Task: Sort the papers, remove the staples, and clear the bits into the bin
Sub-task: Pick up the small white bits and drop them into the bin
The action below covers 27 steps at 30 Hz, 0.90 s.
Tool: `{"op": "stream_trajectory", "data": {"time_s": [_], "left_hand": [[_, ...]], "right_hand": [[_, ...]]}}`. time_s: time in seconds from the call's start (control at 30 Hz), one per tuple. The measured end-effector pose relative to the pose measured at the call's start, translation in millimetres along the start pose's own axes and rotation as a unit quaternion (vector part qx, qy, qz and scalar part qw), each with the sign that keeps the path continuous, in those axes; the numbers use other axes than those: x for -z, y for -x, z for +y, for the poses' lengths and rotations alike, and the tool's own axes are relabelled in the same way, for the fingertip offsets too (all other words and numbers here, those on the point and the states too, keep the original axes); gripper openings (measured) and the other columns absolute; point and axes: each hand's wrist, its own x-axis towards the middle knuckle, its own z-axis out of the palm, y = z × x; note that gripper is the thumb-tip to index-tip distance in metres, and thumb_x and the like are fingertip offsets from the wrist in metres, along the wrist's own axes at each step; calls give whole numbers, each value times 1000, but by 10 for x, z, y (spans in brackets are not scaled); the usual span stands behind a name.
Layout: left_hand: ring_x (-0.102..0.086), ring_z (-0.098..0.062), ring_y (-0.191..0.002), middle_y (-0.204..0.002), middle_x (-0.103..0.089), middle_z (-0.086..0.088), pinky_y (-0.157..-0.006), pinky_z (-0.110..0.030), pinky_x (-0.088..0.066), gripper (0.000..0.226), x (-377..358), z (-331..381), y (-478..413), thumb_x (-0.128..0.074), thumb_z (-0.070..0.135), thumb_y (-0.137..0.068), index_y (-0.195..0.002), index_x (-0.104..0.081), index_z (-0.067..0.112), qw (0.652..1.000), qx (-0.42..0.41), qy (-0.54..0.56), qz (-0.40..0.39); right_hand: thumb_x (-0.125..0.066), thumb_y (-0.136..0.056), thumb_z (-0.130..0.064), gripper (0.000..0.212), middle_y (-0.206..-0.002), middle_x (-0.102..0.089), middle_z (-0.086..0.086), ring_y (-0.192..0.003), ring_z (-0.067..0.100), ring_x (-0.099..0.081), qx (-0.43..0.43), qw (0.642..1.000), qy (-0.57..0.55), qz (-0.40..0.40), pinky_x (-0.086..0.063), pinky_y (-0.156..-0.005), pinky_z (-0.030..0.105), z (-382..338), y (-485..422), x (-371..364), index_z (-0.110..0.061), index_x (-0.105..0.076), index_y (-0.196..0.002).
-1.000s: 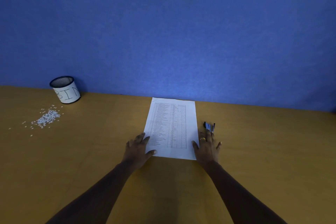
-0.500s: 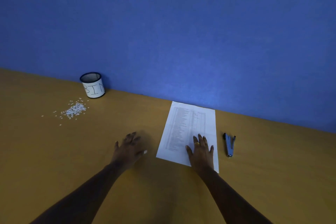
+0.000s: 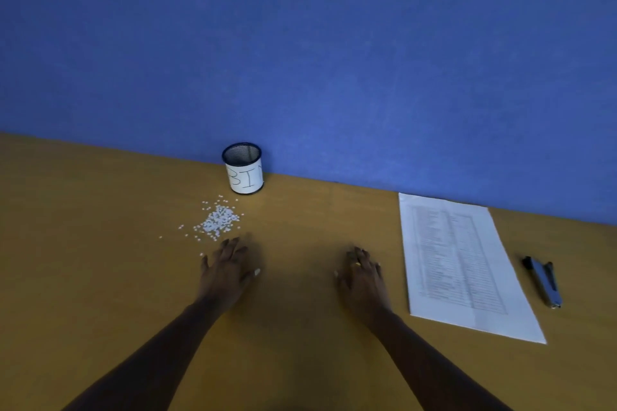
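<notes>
A white printed paper stack [image 3: 457, 264] lies flat on the wooden table at the right. Beside it, further right, rests a dark staple remover [image 3: 545, 280]. A small mesh bin [image 3: 243, 168] with a white label reading BIN stands against the blue wall. In front of the bin lies a pile of small white paper bits [image 3: 217, 220]. My left hand [image 3: 228, 272] hovers flat just below the bits, fingers apart, holding nothing. My right hand [image 3: 362, 275], with a ring, is spread over bare table left of the papers, holding nothing.
The wooden table [image 3: 100, 277] runs up to a blue wall [image 3: 300, 43] at the back. Bare table surface lies to the left of the bits and between my hands.
Both hands left the papers and moved left toward the paper bits. My view swung left, so the bin and bits now sit near the centre and the papers at the right.
</notes>
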Motion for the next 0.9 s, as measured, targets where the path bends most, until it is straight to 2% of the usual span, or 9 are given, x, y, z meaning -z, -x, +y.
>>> {"op": "stream_trajectory", "data": {"time_s": [0.23, 0.43, 0.67, 0.9], "left_hand": [[-8, -18, -144, -156, -17, 2, -113, -49, -13, 54, 220, -817, -205, -47, 40, -92, -141, -34, 22, 1000, -4, 7, 13], [-11, -19, -144, -154, -21, 3, -112, -50, -12, 52, 338, -1415, -389, -46, 40, -92, -140, -36, 23, 999, -5, 25, 24], [-17, -20, -143, -152, -27, -4, -110, -50, -21, 56, 326, -1758, -591, -47, 41, -92, -141, -35, 17, 999, -8, 31, 43], [-7, -19, -145, -156, -16, -5, -113, -51, -9, 60, 324, -1834, -829, -39, 44, -94, -145, -26, 15, 999, -14, 25, 41]], "right_hand": [[-39, -97, -37, 58, -156, -16, 8, -145, 21, -12, 3, 1000, 6, -26, -10, -117, 33, -896, -344, -348, -8, -23, -145], [-40, -97, -28, 55, -156, -16, 9, -144, 19, -16, 26, 997, -23, -65, -18, -116, 27, -1539, -555, -630, -6, -23, -145], [-33, -100, -19, 50, -157, -11, 8, -145, 20, -13, 37, 994, -25, -99, -18, -115, 31, -1991, -800, -839, -6, -20, -146], [-28, -100, -14, 53, -158, -2, 8, -146, 21, -3, 21, 992, 1, -127, -11, -118, 34, -2183, -1098, -895, -7, -6, -148]]}}
